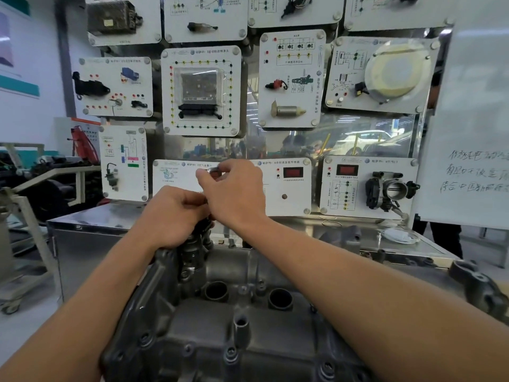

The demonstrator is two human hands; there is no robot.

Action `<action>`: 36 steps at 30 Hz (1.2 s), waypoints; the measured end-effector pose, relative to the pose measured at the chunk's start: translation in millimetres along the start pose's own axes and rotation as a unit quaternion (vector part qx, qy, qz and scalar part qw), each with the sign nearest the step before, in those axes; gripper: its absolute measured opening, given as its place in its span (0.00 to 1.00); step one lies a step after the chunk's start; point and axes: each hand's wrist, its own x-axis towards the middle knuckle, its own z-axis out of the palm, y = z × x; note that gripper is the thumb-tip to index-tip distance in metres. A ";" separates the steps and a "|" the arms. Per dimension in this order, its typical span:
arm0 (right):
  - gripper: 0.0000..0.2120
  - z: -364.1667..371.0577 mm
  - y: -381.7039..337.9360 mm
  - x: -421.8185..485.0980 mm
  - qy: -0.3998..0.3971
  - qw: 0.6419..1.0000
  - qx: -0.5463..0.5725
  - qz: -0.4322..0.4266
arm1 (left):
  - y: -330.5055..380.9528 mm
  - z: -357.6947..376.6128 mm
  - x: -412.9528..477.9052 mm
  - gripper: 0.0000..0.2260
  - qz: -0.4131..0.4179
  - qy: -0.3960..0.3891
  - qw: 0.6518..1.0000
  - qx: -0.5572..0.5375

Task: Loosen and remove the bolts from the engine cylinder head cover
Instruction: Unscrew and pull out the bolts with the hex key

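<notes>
Now both our hands meet at the far end of the cylinder head cover (248, 329).
On the head view, our left hand (173, 216) curls its fingers round a dark upright part (197, 244) there, probably to steady it. Our right hand (234, 194) pinches a small dark piece (213, 170), perhaps a bolt, just above. Nearer bolts (231, 351) sit in the cover, not yet removed.

vw logos (192, 52) on display panels (292, 202), blurred chinese handwriting (475, 172) on whiteboard (473, 106)
</notes>
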 end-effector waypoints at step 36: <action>0.23 -3.8 -6.6 -9.2 -0.014 0.990 -0.078 -0.115 | 6.3 -1.8 -3.7 0.18 -0.014 0.014 0.998 0.067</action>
